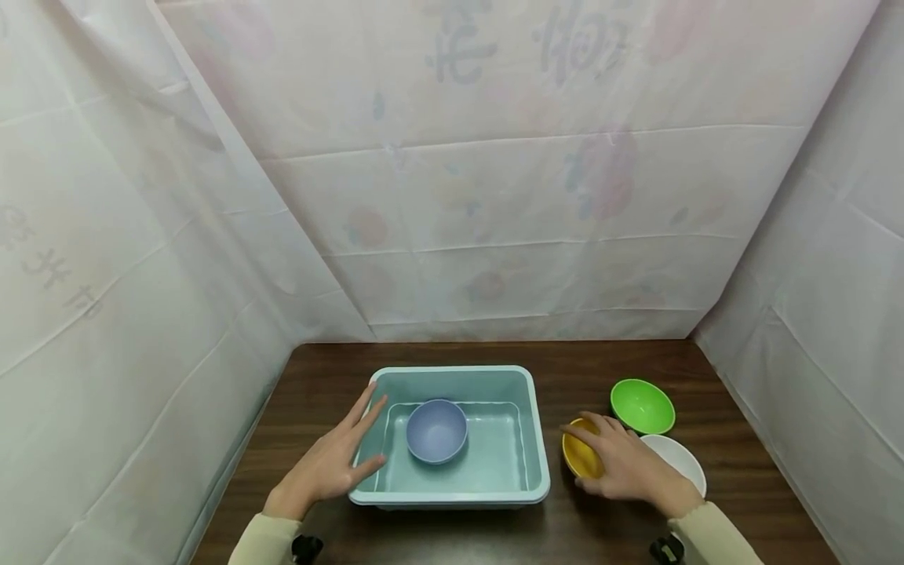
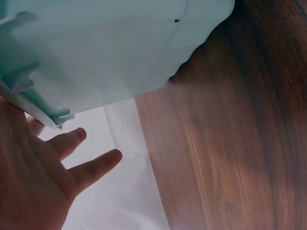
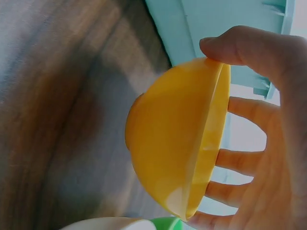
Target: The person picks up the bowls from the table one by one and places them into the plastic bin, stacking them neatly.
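Note:
My right hand [image 1: 628, 463] spans the yellow bowl [image 3: 172, 134], thumb on one side of its rim and fingertips on the other. In the right wrist view, the bowl's foot faces the dark wooden table and a shadow lies beside it. My left hand [image 1: 330, 463] lies at the left edge of a light teal plastic tub [image 1: 455, 497], fingers spread and straight over the rim. Inside the tub, left of its middle, sits a periwinkle blue bowl [image 1: 436, 431].
A green bowl [image 1: 643, 406] stands behind my right hand. Partly hidden under that hand's wrist is a white bowl [image 1: 679, 459]. The brown wooden table [image 1: 325, 377] is bordered by white printed sheets [image 1: 494, 196] at the back and sides.

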The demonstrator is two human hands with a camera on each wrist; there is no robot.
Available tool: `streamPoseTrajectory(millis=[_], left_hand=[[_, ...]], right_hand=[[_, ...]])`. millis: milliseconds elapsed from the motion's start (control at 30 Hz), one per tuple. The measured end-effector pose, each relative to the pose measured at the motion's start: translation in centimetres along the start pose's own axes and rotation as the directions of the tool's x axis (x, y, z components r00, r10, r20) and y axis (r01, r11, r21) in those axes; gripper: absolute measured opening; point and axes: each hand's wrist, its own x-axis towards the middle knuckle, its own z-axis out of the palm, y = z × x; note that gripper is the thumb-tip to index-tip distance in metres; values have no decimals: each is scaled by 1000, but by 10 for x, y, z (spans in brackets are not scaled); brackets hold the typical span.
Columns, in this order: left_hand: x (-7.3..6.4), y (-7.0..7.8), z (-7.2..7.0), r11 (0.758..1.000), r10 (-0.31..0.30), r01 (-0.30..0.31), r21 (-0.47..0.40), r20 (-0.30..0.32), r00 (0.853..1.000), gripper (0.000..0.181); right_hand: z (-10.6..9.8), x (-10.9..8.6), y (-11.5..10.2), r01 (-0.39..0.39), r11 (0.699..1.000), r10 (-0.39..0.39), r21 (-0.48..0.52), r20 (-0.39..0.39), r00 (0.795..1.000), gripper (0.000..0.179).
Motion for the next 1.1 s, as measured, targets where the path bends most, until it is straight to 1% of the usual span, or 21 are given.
streamPoseTrajectory(millis=[167, 267, 367, 567, 667, 800, 1000, 1100], left_hand=[[-2, 0, 1, 1000, -1, 1, 10, -13, 1000, 85], [-2, 0, 1, 1000, -3, 3, 5, -9, 1000, 85], [0, -1, 2, 1000, -2, 2, -1, -9, 1000, 85], [1, -2, 3, 1000, 0, 0, -27, 8, 1000, 84], [0, -2, 3, 999, -3, 4, -46, 15, 1000, 85], [-2, -2, 3, 999, -7, 7, -49, 9, 1000, 86], [1, -1, 4, 999, -7, 7, -50, 12, 1000, 87], [2, -2, 3, 999, -7, 7, -49, 13, 1000, 87]], right_hand=[[-11, 13, -1, 5, 1000, -5, -10, 20, 1000, 72], [-19, 20, 0, 8, 999, -8, -31, 20, 1000, 73], [-26, 25, 0, 10, 1000, -9, -30, 10, 1000, 73], [-34, 28, -2, -4, 1000, 4, -26, -13, 1000, 72], [-36, 28, -2, -19, 1000, 19, -22, -1, 1000, 73], [-40, 29, -2, -31, 999, 31, -23, 16, 999, 71], [-51, 30, -2, -52, 998, 53, -42, 23, 998, 70], [-55, 34, -2, -41, 998, 42, -40, 27, 999, 71]])
